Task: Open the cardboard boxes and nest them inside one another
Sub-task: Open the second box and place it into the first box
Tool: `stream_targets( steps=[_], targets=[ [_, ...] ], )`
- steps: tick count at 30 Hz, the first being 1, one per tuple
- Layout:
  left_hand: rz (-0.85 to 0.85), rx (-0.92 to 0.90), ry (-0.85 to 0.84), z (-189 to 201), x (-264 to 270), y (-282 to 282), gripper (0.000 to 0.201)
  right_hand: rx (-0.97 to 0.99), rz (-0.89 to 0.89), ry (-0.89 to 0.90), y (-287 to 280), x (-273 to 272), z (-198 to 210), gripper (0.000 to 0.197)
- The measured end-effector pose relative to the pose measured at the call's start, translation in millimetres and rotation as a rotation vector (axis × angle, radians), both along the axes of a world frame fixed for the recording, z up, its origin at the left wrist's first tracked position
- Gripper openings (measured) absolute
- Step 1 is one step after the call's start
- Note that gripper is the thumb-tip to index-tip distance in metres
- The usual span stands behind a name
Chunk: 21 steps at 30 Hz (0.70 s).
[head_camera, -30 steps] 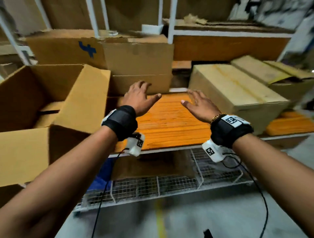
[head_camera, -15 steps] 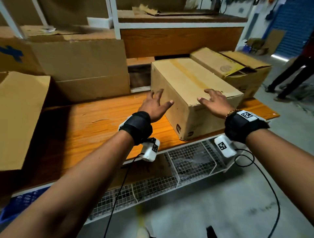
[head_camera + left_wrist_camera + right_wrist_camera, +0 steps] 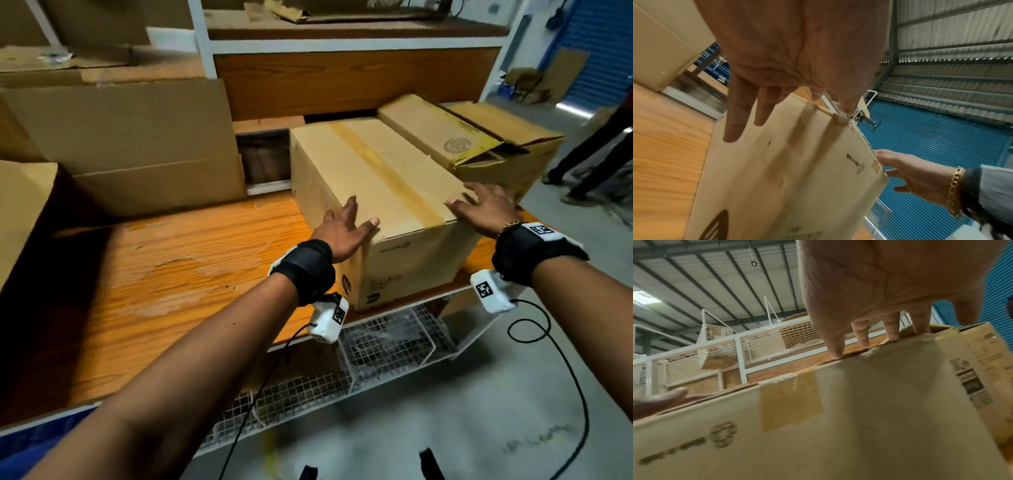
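Note:
A taped, closed cardboard box (image 3: 380, 192) stands on the orange wooden shelf (image 3: 171, 274), its near corner over the front edge. My left hand (image 3: 346, 224) lies flat and spread against its near left top corner, thumb on the top. In the left wrist view the fingers (image 3: 735, 123) lie straight along the box (image 3: 787, 178) side. My right hand (image 3: 483, 209) rests open on the near right top edge; its fingertips (image 3: 836, 352) touch the rim of the box (image 3: 838, 426). Behind it stands a second box (image 3: 479, 144) with its flaps partly open.
A large open box (image 3: 20, 205) stands at the far left of the shelf, with big flattened cartons (image 3: 137, 137) behind it. Wire mesh baskets (image 3: 387, 342) hang under the shelf. A person's legs (image 3: 596, 150) stand on the floor at the right.
The view has swung right from the open box to the taped one. Both hands have travelled right and come onto that box's near top corners.

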<state>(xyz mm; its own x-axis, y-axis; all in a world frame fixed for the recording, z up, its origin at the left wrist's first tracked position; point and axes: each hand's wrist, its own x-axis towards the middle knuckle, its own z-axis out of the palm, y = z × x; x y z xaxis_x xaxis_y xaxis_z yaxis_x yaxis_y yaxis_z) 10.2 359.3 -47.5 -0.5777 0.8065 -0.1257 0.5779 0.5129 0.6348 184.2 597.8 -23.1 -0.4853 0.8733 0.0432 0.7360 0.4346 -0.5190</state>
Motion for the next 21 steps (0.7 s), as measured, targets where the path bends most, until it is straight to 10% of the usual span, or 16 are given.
stream_targets(
  steps=[5, 21],
  targets=[
    [0.151, 0.071, -0.102, -4.8, 22.4, 19.5, 0.089, -0.193, 0.130, 0.089, 28.1, 11.9, -12.0, 0.101],
    [0.506, 0.208, 0.035, -12.8, 68.8, -56.8, 0.089, -0.325, 0.423, 0.270, -25.8, 41.0, -38.1, 0.093]
  ],
)
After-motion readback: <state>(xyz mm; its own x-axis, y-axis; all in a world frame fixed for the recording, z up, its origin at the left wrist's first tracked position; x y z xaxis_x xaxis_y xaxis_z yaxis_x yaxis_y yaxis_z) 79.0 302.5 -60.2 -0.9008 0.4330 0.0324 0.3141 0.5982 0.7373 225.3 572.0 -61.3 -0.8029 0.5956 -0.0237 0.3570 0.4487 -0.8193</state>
